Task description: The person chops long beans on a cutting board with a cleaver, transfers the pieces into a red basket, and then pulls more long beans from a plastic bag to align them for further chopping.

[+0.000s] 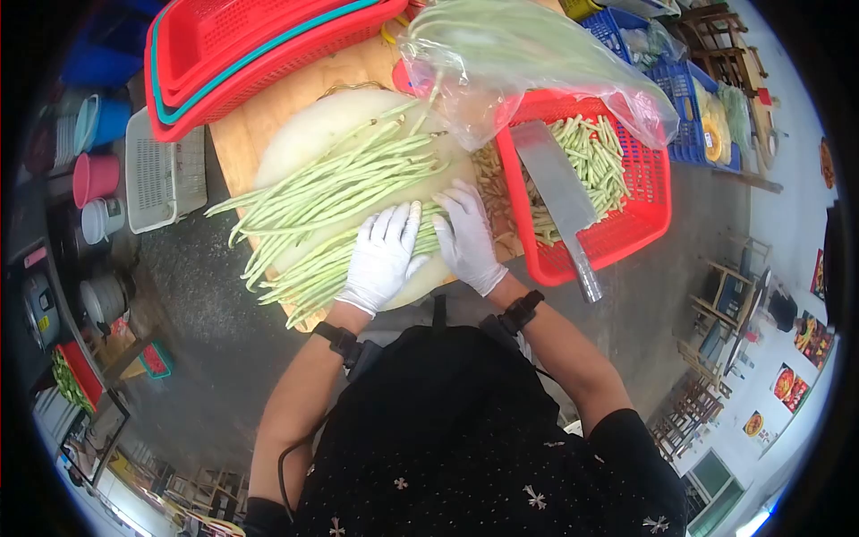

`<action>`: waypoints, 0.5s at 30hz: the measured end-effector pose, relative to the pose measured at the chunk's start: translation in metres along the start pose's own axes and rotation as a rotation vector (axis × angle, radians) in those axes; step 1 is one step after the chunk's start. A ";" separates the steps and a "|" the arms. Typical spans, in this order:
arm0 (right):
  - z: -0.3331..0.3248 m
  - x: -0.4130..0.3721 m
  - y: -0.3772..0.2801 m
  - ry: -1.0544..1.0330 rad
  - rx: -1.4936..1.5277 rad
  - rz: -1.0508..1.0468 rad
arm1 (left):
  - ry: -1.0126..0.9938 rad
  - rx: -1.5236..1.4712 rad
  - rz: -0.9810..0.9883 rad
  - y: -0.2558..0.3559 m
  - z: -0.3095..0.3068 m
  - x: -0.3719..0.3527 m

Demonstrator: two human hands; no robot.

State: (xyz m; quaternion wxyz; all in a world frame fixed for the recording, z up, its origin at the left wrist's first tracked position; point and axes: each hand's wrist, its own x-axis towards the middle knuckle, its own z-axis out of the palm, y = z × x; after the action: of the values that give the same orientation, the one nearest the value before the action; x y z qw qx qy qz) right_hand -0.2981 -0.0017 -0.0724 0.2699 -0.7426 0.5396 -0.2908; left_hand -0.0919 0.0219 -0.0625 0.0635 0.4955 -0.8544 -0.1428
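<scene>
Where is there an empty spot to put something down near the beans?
Bare room: the top of the white board, between the long beans and the stacked red baskets. Crowded: left hand and right hand press the beans; a cleaver lies across the red basket.

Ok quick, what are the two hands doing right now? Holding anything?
Left hand: open, fingers spread, pressed flat on the long beans.
Right hand: open, flat on the same beans, not holding the cleaver.

Both gloved hands, left hand (382,258) and right hand (465,237), press flat on long beans (340,192)
</scene>
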 end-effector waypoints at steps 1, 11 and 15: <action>0.002 -0.001 0.001 -0.001 -0.020 -0.009 | 0.002 0.004 -0.005 0.001 0.003 -0.001; 0.001 0.009 -0.007 -0.026 -0.171 -0.055 | 0.015 0.030 0.009 0.000 0.004 0.000; -0.015 0.020 -0.011 -0.014 -0.145 -0.015 | 0.029 0.021 0.003 0.003 -0.001 0.000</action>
State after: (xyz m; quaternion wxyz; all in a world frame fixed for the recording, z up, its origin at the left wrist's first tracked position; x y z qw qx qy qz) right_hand -0.2971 -0.0190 -0.0517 0.2169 -0.7663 0.5517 -0.2476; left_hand -0.0937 0.0234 -0.0605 0.0708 0.4969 -0.8557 -0.1264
